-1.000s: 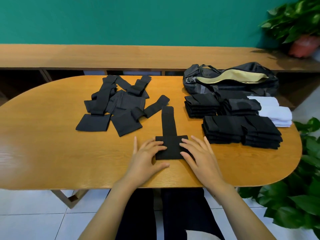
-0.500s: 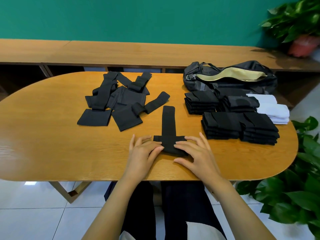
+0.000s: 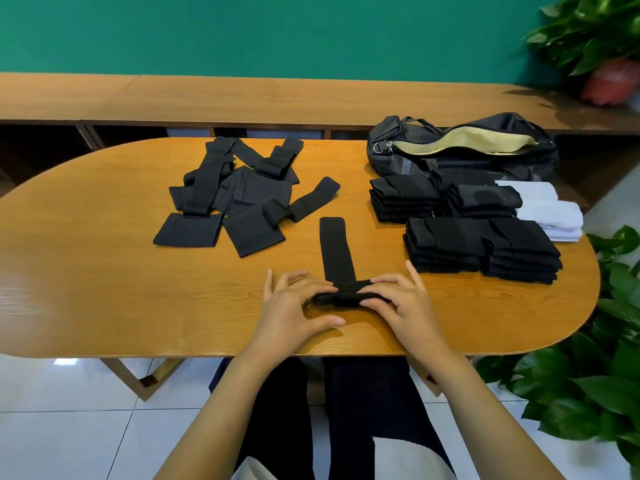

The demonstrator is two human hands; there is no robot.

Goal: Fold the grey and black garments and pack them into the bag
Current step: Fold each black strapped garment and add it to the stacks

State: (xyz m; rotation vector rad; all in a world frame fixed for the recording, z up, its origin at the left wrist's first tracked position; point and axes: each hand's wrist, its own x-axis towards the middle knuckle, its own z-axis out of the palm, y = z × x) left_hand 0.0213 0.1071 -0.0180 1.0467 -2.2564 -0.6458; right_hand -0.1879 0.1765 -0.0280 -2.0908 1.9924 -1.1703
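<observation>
- Hands work together at the near middle of the bench (image 3: 104, 271), both on one black garment (image 3: 337, 251).
- This black garment is T-shaped. Its narrow strip lies flat, pointing away from the person, and its wide near end is doubled over into a thick fold under the fingers.
- The left hand (image 3: 294, 306) curls its fingers over the left end of that fold. Its thumb lies stretched out on the wood, just short of the cloth.
- The right hand (image 3: 401, 303) grasps the right end, fingers on top and thumb against the near edge.
- A loose pile of unfolded black garments (image 3: 242, 199) lies spread on the far left half of the bench, well apart from the hands.
- Stacks of folded black garments (image 3: 481, 249) stand in a cluster on the right, the nearest one just beyond the right hand.
- Folded white cloths (image 3: 550, 213) touch the far right side of those stacks.
- The bag (image 3: 464, 147), dark with a pale lining, lies unzipped at the far right edge, directly behind the stacks.
- A long wooden ledge (image 3: 242, 98) runs behind the bench below a green wall (image 3: 277, 29).
- Potted plants (image 3: 588, 32) show at the right edge.
</observation>
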